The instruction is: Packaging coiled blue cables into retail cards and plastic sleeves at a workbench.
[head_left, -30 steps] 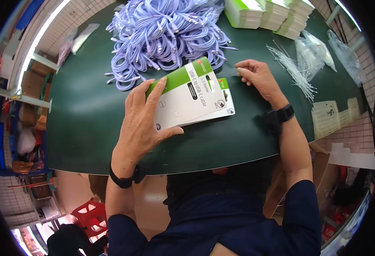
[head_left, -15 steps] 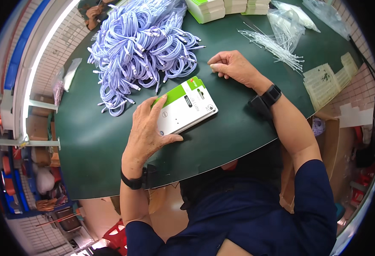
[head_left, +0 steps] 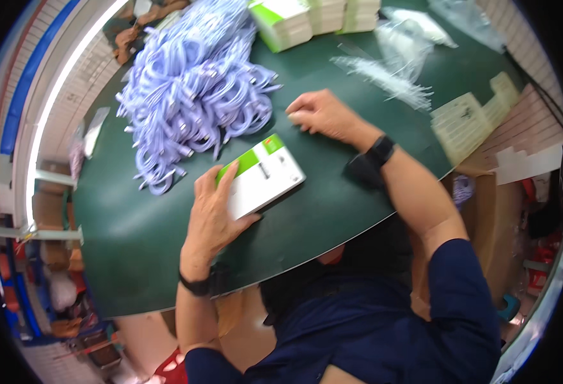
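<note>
White packaging [head_left: 269, 181] seemingly fills the curved left hand [head_left: 211, 213]

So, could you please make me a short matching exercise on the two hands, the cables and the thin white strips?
Things:
1. left hand
2. right hand
3. cables
4. thin white strips

Places or states:
A. lilac, in a heap
B. by a clear plastic bag
C. on the white-and-green card
D. fingers curled, apart from the card

Pairs: 1-C, 2-D, 3-A, 4-B
</note>
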Demonstrator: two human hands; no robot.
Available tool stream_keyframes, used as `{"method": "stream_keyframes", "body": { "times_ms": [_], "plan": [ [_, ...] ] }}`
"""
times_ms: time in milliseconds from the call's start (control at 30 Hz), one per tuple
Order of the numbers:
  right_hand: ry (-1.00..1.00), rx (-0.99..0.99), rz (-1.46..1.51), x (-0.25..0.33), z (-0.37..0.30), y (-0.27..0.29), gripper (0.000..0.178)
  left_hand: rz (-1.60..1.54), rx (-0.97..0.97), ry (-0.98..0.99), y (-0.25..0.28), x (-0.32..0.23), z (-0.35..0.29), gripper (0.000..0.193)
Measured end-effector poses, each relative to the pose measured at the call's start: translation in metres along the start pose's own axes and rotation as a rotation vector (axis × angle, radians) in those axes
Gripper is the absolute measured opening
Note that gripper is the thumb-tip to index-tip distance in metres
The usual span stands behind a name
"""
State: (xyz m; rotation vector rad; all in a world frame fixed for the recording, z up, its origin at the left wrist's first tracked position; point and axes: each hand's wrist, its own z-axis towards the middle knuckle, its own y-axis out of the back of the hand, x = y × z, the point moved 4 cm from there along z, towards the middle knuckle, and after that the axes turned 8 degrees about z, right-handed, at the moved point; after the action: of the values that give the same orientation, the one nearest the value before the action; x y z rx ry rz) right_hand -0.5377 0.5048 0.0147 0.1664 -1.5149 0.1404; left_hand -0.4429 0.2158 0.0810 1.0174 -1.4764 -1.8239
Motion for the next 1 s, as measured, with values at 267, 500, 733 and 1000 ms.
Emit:
{"method": "stream_keyframes", "body": {
  "times_ms": [267, 500, 733, 1000],
  "plan": [
    [0.037, 0.016, -0.024, -0.015, 0.001, -0.015, 0.021, 0.115, -0.144, 0.024, 0.001, -0.012, -0.019, 0.096],
    [0.114, -0.003, -0.1, -0.013, -0.001, -0.012, 0.022, 0.129, -0.185, 0.027, -0.015, -0.011, -0.011, 0.086],
    [0.138, -0.011, -0.129, -0.007, -0.003, -0.01, 0.023, 0.098, -0.183, 0.066, -0.018, 0.006, 0.009, 0.088],
    [0.315, -0.202, -0.275, 0.01, -0.018, 0.022, 0.025, 0.225, -0.262, -0.014, -0.005, -0.004, 0.002, 0.092]
  ]
}}
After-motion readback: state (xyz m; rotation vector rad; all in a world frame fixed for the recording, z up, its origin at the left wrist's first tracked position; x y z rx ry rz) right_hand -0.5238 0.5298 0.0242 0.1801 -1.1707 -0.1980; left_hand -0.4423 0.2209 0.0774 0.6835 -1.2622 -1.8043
